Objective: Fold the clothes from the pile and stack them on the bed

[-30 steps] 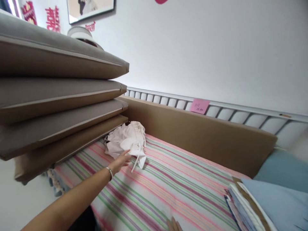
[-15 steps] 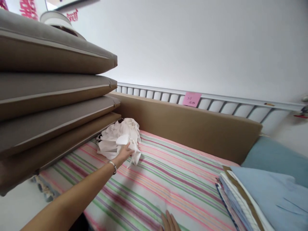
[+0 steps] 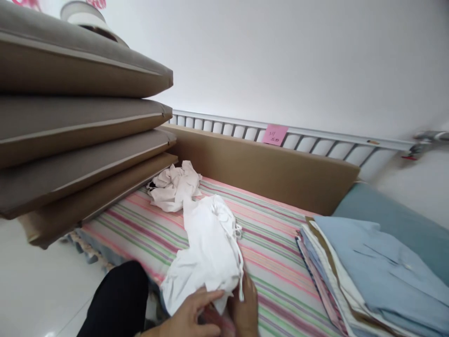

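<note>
A crumpled white garment with thin ties point(image 3: 210, 238) lies stretched over the striped bed sheet point(image 3: 277, 262), close in front of me. Its near end is at my hands. My left hand point(image 3: 192, 316) touches the lower hem, with thumb and forefinger apart. On the other side, my right hand point(image 3: 245, 302) has its fingers curled at the garment's edge, partly hidden by cloth and a hanging tie. Touching the garment's far end is a bunched off-white cloth point(image 3: 171, 187); I cannot tell whether the two are joined.
Several thick brown-grey cushions point(image 3: 80, 112) are stacked at left, with a visor hat point(image 3: 86, 16) on top. Folded clothes, a light blue one point(image 3: 379, 252) uppermost, lie at right. A brown board point(image 3: 259, 164) stands before the radiator point(image 3: 315, 145), which bears a pink note point(image 3: 275, 135).
My left hand has drawn the white garment from the pile toward me. My right hand, flat on the sheet before, is now at the garment's near edge. The view has shifted slightly.
</note>
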Tool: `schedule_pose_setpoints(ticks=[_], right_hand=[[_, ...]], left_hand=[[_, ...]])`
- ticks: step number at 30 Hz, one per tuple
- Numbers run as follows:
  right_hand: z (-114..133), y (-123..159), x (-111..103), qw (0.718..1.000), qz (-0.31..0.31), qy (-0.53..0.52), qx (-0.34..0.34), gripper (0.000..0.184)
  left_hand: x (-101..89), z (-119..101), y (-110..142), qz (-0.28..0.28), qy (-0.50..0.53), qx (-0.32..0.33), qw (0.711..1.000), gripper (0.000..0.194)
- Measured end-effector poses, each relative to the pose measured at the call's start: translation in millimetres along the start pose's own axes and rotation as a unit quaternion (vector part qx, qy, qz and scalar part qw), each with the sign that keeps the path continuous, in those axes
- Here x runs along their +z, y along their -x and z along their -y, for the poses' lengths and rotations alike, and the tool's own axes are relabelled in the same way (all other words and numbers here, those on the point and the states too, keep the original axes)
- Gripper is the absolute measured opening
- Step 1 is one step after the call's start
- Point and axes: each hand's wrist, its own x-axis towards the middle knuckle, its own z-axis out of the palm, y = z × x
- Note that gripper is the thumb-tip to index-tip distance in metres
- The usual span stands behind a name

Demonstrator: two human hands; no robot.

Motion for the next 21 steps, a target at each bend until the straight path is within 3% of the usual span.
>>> schedule_pose_setpoints(ticks=[3,5,8,11,14,17,19,21], right_hand=[[1.9,1.8,-1.3,0.999,0.033,0.028,-0.022,0.043],[4.1,4.1,-0.5,0.996,0.061,0.058,-0.025,0.042],[9.0,12.5,-2.6,0.992,0.084,0.094,-0.014,0.042],[12.7,27.2,-9.4,0.989,0.091,0.114,-0.03,0.043],[13.9,43.0,-17.7,0.986,0.094,0.125,-0.056,0.045],[14.1,54.0,-23.5,0.984,0.092,0.133,-0.076,0.046],[14.7,57.5,-24.5,0.984,0.088,0.135,-0.078,0.046],[16.2,58.2,-23.1,0.985,0.081,0.133,-0.069,0.046]], left_hand=[[-4.3,17.9,11.2,-0.062,0.101,-0.059,0.991,0.059],[-15.0,17.2,9.9,-0.125,0.204,-0.079,0.968,0.055],[-37.4,3.1,3.7,-0.244,0.368,-0.1,0.892,0.052],[-69.1,-8.8,0.1,-0.349,0.467,-0.083,0.808,0.04],[-112.1,-9.5,5.2,-0.446,0.495,-0.037,0.745,0.024],[-152.8,-4.0,21.3,-0.525,0.49,0.02,0.696,0.021],[-167.3,-1.2,35.9,-0.555,0.478,0.033,0.68,0.025],[-168.1,-1.2,49.5,-0.558,0.463,0.031,0.688,0.03]])
